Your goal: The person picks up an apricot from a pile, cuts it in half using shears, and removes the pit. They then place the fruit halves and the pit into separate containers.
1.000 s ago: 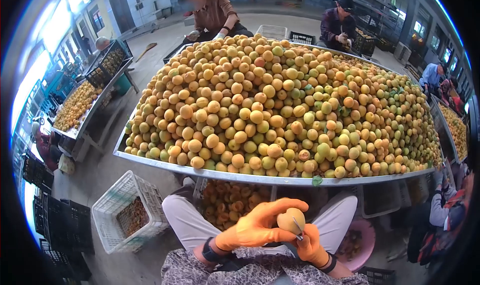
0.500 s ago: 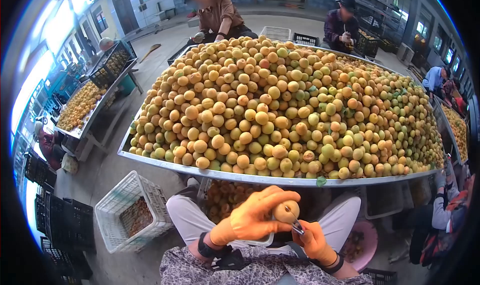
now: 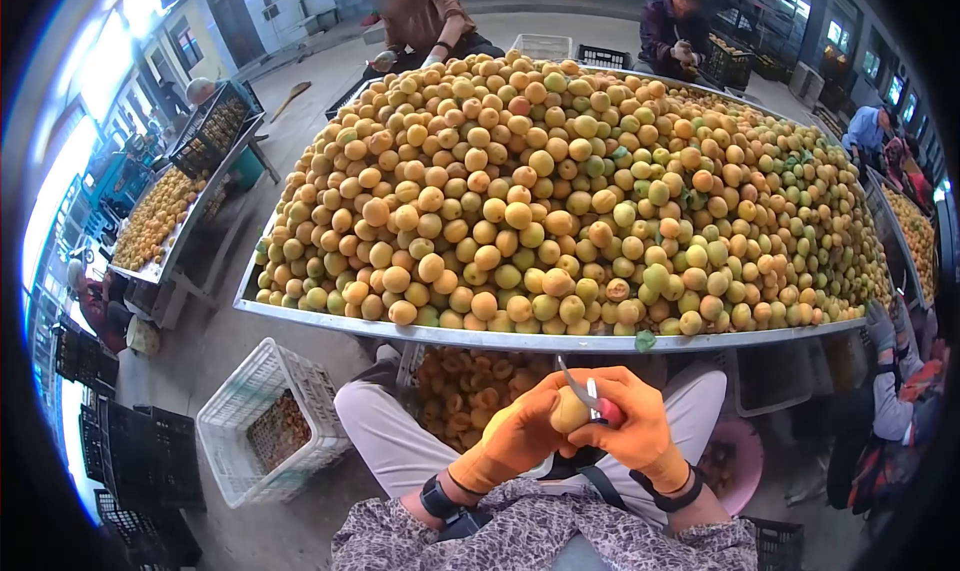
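In my left hand [image 3: 515,437], gloved in orange, is a yellow apricot [image 3: 568,412], gripped between thumb and fingers over my lap. My right hand [image 3: 640,423], in a matching glove, is closed around a small knife [image 3: 577,383] with a curved blade and a red part at the handle. The blade lies across the fruit and its tip points up and away from me. Both hands are close together at the apricot. Just beyond them, a crate of halved apricots [image 3: 468,389] sits under the table edge.
A metal-rimmed table [image 3: 500,340] heaped with apricots [image 3: 520,211] spans the view ahead. White crate [image 3: 222,416] on the floor at left, pink basin [image 3: 749,466] at right. Two people [image 3: 425,16] work across the table; another person's gloved hand [image 3: 880,326] is at the right.
Both hands have come together and slightly up. The knife has turned so its blade points upward across the apricot. My view has shifted slightly, showing more of the crate of halves.
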The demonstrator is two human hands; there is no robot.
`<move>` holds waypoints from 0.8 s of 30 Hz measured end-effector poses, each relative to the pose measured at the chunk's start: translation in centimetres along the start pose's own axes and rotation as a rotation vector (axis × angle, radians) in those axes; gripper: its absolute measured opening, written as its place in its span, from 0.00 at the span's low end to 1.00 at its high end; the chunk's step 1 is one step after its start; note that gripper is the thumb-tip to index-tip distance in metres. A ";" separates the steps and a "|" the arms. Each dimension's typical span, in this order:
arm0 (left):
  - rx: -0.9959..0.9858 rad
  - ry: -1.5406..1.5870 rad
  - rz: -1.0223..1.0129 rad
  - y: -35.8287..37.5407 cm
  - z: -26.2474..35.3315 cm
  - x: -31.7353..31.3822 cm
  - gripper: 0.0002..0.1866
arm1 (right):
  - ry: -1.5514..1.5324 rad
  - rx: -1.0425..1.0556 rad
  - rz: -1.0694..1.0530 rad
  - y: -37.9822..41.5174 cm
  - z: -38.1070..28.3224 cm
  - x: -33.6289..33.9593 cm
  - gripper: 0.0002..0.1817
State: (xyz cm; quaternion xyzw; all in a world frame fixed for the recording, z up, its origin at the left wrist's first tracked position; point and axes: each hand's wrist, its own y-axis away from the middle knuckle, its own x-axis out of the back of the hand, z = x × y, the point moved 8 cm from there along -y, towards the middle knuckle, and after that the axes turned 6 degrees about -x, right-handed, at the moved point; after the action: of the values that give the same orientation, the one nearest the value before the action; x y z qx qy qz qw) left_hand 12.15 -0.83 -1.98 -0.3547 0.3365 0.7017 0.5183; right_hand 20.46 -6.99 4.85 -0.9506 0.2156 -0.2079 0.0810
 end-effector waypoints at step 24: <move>-0.368 -0.733 0.172 0.2 2.7 0.2 0.28 | -0.543 -0.149 0.178 1.9 6.2 -3.9 0.27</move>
State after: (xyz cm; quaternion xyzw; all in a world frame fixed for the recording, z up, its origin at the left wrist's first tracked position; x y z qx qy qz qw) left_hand 11.54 1.53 -0.71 -0.1385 0.0273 0.8706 0.4712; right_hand 19.23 -6.53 -2.61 -0.9522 0.2833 0.0783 0.0836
